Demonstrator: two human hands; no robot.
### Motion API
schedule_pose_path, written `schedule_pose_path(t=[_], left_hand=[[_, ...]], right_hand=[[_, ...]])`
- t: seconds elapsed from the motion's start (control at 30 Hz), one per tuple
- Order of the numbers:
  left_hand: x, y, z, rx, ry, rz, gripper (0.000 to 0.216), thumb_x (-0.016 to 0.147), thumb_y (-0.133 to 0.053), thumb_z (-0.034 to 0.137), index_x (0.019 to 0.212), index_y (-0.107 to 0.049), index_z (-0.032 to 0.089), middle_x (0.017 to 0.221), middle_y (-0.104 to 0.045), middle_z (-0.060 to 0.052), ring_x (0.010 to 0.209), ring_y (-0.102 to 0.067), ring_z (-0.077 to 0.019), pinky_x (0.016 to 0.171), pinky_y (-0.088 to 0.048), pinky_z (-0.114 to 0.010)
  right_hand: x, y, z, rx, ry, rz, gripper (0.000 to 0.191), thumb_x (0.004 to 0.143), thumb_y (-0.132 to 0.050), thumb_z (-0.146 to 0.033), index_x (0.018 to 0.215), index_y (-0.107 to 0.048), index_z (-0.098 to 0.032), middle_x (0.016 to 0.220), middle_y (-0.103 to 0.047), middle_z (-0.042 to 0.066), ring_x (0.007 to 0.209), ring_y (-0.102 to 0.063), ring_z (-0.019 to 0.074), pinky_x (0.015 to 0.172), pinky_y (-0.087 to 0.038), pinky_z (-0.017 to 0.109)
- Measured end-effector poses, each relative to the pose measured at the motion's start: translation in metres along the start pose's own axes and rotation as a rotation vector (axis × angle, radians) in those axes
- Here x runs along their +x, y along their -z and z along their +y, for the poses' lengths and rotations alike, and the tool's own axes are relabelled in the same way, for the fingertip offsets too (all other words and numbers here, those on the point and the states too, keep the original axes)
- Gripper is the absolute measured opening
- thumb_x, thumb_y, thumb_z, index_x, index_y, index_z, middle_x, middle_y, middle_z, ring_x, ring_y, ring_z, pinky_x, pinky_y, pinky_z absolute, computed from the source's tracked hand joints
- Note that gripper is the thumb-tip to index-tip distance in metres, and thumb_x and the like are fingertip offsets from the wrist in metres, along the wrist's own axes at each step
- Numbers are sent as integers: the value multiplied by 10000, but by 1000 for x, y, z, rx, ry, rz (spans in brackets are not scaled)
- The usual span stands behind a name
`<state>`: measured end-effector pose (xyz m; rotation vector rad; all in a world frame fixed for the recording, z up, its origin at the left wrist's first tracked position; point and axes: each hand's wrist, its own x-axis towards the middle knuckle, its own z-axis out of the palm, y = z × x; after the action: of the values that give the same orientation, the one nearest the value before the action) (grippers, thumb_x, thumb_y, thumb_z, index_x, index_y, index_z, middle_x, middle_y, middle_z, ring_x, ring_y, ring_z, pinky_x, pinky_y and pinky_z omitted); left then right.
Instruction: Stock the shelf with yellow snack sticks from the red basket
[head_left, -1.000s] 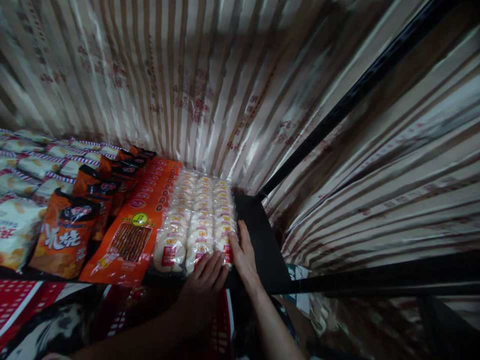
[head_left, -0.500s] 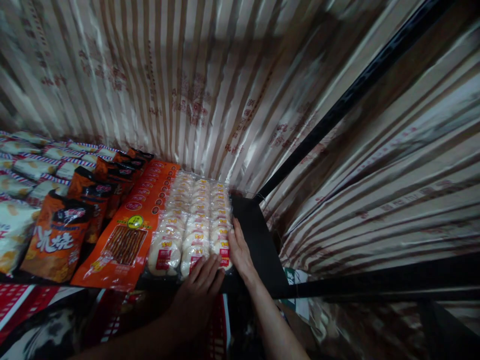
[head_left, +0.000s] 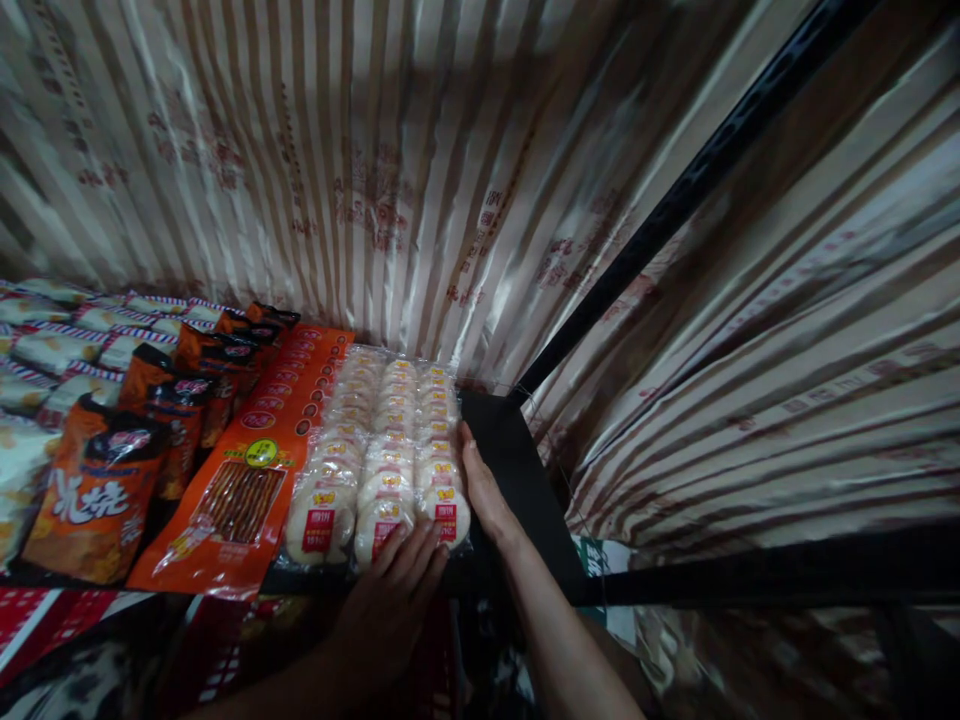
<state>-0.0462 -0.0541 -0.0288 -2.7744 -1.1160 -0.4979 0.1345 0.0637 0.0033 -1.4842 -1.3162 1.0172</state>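
Note:
Clear packs of round white rice crackers (head_left: 388, 455) with red and yellow labels stand in three rows on a black shelf (head_left: 517, 470). My left hand (head_left: 401, 575) rests its outstretched fingers on the front of the middle and right rows. Along the right side of the right row, my right hand (head_left: 484, 490) lies flat with fingers extended, its palm turned toward the packs. Just left of the crackers lies a long orange snack bag (head_left: 244, 480) with a window showing brown sticks.
Orange and black snack bags (head_left: 101, 490) stand farther left, beside several white packets (head_left: 60, 350). Striped printed sheeting (head_left: 405, 170) hangs behind the shelf. A black metal post (head_left: 637, 260) slants up at the right. Below the shelf edge is a red basket (head_left: 217, 650).
The view has shifted slightly, so the shelf goods appear a little lower and farther left. Both hands stay against the rice cracker packs, almost in the same pose.

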Motion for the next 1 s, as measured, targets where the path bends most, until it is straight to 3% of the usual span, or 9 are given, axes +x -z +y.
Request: schedule_pose_path(t=[0.1, 0.23, 0.4, 0.67, 0.87, 1.0], left_hand=[[1, 2, 0, 19, -5, 27, 645, 836, -443, 172, 1454, -266, 127, 1548, -191, -102, 1430, -115, -254, 1154, -91, -409], [2, 4, 0, 52, -5, 53, 624, 833, -442, 151, 1441, -302, 146, 1536, -243, -81, 1427, -128, -248, 1154, -87, -414], [3, 3, 0, 64, -9, 82, 625, 822, -457, 139, 1431, -319, 127, 1524, -265, -108, 1423, -140, -263, 1148, -77, -425], [5, 5, -1, 87, -9, 100, 529, 893, -438, 247, 1407, -376, 138, 1514, -296, -93, 1424, -119, -261, 1149, -35, -421], [6, 3, -2, 93, -20, 102, 532, 885, -433, 230, 1407, -378, 145, 1500, -322, -90, 1413, -155, -268, 1146, -59, -419], [7, 0, -3, 113, -20, 128, 489, 910, -410, 259, 1386, -415, 149, 1464, -383, -79, 1397, -192, -269, 1148, -49, -424]], right_hand=[[9, 6, 3, 42, -9, 49, 771, 842, -273, -724, 1442, -309, -241, 1522, -261, 25, 1406, -225, 190, 1164, -162, 434], [24, 3, 6, 146, -36, 16, 785, 850, -203, -729, 1451, -276, -230, 1519, -255, 36, 1368, -319, 205, 1139, -244, 439], [27, -8, 4, 188, 11, -24, 717, 872, -262, -689, 1428, -327, -241, 1502, -290, 5, 1395, -241, 183, 1164, -158, 435], [44, -2, 5, 285, 9, 64, 690, 876, -286, -678, 1416, -347, -253, 1502, -293, 7, 1389, -264, 194, 1154, -188, 457], [55, -8, 5, 244, 5, -46, 737, 870, -210, -704, 1439, -307, -245, 1491, -324, 6, 1369, -312, 193, 1136, -261, 432], [58, -4, 6, 246, 8, -42, 755, 868, -206, -707, 1448, -291, -233, 1497, -317, 16, 1373, -303, 200, 1135, -260, 439]])
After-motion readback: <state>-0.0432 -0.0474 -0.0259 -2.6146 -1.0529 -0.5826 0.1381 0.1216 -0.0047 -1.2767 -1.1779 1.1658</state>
